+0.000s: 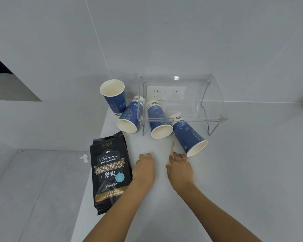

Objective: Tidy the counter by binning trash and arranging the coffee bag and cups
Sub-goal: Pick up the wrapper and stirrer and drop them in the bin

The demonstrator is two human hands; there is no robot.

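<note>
My right hand [179, 165] pinches what looks like a wooden stirrer [172, 149], probably trash for binning; my left hand [144, 165] rests curled on the bench [234, 172] beside the coffee bag [110, 173]. Beyond the bag I count four cups: one upright cup [114, 95], three tipped.

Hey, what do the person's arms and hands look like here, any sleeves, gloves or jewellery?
Both forearms are bare as far as the view reaches: no sleeves show. The left hand and right hand wear no gloves, and no rings, watch or bracelets are visible.
</note>
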